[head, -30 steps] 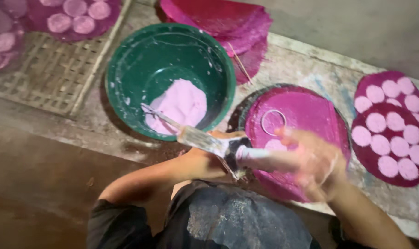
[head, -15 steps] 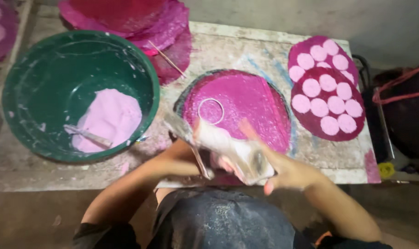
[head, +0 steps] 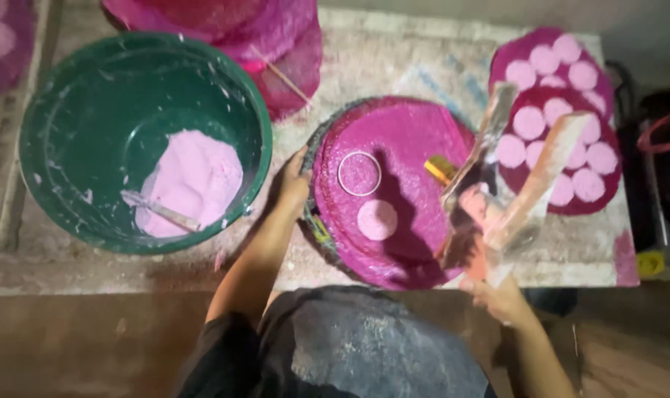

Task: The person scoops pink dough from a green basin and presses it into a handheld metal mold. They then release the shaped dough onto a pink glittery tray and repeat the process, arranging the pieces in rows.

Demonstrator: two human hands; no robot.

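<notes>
A round tray covered in magenta cloth (head: 409, 133) lies in front of me. On it sit a thin white ring (head: 359, 173), one pale pink round (head: 377, 220) just below the ring, and a small yellow piece (head: 440, 169). My left hand (head: 292, 186) rests on the tray's left rim, fingers curled against it. My right hand (head: 499, 295) is at the tray's front right, shut on long pale flat tools (head: 530, 184). The tools are blurred with motion and rise over the tray's right edge.
A large green bowl (head: 62, 110) at the left holds pink powder (head: 195, 177) and a spoon (head: 160, 211). Magenta trays with several pink rounds (head: 552, 121) lie at the right. Stacked magenta cloths (head: 224, 29) sit at the back. The slab's front edge (head: 128, 276) runs below.
My hands have parted: the left went to the tray's left rim, the right swung the flat tools to the right. A pink round now lies below the ring.
</notes>
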